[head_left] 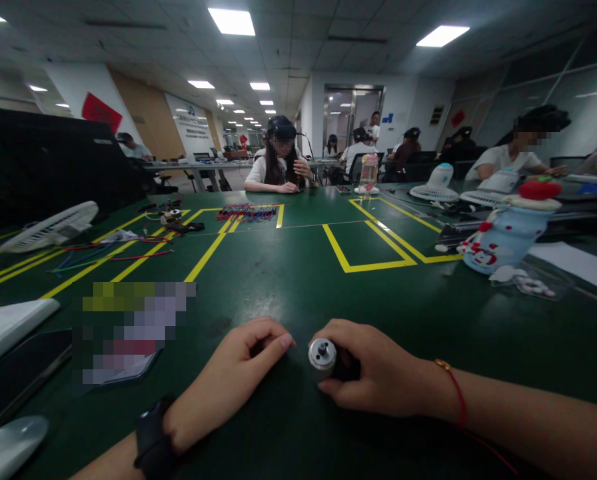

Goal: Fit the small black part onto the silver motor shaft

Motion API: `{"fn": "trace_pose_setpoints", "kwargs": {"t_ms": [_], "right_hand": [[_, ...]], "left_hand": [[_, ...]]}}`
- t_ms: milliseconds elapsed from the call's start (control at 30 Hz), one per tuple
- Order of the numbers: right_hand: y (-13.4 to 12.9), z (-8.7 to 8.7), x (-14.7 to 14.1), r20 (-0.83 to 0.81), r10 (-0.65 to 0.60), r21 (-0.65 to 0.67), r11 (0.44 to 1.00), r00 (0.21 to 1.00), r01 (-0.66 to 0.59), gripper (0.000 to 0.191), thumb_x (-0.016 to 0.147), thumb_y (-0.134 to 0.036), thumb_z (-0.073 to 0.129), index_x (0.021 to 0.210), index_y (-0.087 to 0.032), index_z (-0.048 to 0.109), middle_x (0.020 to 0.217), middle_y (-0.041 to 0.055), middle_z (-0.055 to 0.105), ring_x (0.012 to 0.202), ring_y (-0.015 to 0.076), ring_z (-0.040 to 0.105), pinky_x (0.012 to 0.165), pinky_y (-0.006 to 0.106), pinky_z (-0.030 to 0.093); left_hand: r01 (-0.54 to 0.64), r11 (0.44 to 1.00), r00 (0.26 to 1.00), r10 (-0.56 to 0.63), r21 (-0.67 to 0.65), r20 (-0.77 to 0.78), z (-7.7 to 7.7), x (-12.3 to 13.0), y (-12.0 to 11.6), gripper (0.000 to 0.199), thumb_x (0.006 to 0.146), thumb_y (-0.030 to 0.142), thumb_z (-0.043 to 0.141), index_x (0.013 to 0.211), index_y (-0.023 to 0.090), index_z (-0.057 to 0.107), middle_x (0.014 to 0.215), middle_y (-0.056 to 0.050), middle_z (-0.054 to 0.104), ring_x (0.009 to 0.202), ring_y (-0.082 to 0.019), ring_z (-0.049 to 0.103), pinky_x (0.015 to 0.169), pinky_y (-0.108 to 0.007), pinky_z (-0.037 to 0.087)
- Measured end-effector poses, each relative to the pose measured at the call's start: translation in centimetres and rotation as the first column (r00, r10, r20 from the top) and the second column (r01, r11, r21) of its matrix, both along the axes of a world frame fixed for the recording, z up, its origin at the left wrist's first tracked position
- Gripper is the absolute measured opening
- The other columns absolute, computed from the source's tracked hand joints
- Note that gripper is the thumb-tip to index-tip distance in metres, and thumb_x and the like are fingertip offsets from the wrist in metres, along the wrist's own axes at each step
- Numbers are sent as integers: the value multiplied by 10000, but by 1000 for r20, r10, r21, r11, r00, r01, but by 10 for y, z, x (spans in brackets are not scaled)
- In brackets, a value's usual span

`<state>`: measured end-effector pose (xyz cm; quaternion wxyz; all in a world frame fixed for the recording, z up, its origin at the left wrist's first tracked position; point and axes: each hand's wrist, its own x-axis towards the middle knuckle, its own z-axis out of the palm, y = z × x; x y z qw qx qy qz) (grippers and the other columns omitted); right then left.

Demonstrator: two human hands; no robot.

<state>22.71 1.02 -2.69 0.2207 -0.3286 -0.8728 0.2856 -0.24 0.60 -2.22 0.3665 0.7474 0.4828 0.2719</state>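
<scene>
My right hand (371, 367) is wrapped round a small silver cylinder like a motor (322, 355), whose round end face with a central shaft and small dark holes points up toward the camera. Just left of it, my left hand (251, 357) rests on the green tabletop (258, 287). Its fingers are curled, with thumb and index fingertips pressed together; whatever they may hold is too small or hidden to make out. A gap separates the fingertips from the cylinder.
A blue bottle (511, 233) and a small bag (538, 287) stand right. Wires (123, 250) and a white fan (53, 227) lie left, a wire bundle (248, 213) farther back. A white mouse (13, 447) is front left. A person (281, 160) sits opposite.
</scene>
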Motion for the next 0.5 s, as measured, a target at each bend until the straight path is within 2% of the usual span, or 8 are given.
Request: {"fn": "trace_pose_setpoints", "kwargs": {"t_ms": [400,500], "right_hand": [[0,-1,0,-5,-3,-4,1000,1000,3,346,712,-207,679,1043,-187,581,920,29,601,728,149,518,623,254,406],[1,-3,0,-15,1,1,1000,1000,-1,340,714,-207,675,1040,-188,581,922,31,603,735,151,521,628,254,409]], "left_hand": [[18,999,999,-17,37,-40,0,1,0,251,937,337,465,836,187,640,814,-2,620,761,-169,576,709,-282,454],[25,998,998,-22,53,-57,-1,-1,1,208,926,323,485,899,195,647,822,-6,613,733,-165,569,671,-273,456]]}}
